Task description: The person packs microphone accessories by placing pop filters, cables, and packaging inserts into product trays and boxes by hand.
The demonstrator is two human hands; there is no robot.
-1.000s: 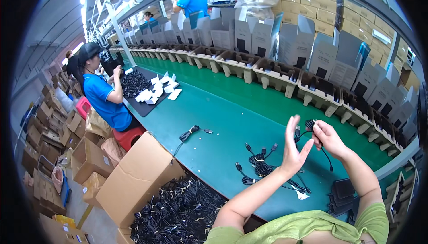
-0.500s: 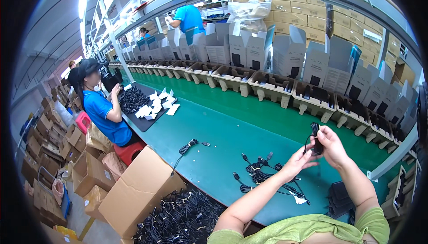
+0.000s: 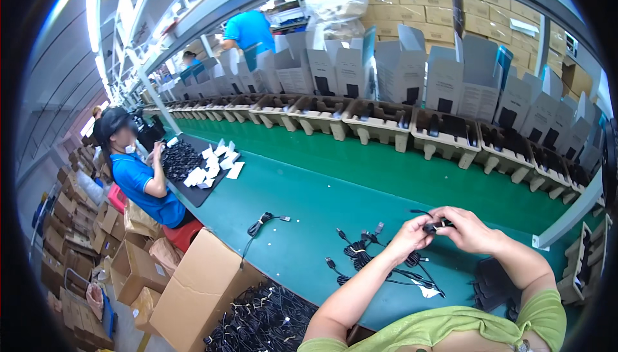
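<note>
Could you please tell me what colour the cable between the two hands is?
The cable is black; it shows best in the head view.

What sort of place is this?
Probably a factory packing line: a row of tan moulded trays runs along the long green worktop, open grey cardboard boxes stand behind them, and a big brown cardboard carton is full of black cables.

Relative to the green workbench: tube lights glow high to its left, a pale metal frame spans above it, sealed cartons stand stacked behind it, a red stool sits at its left edge, and open cardboard boxes crowd the grey floor farther left.
</note>
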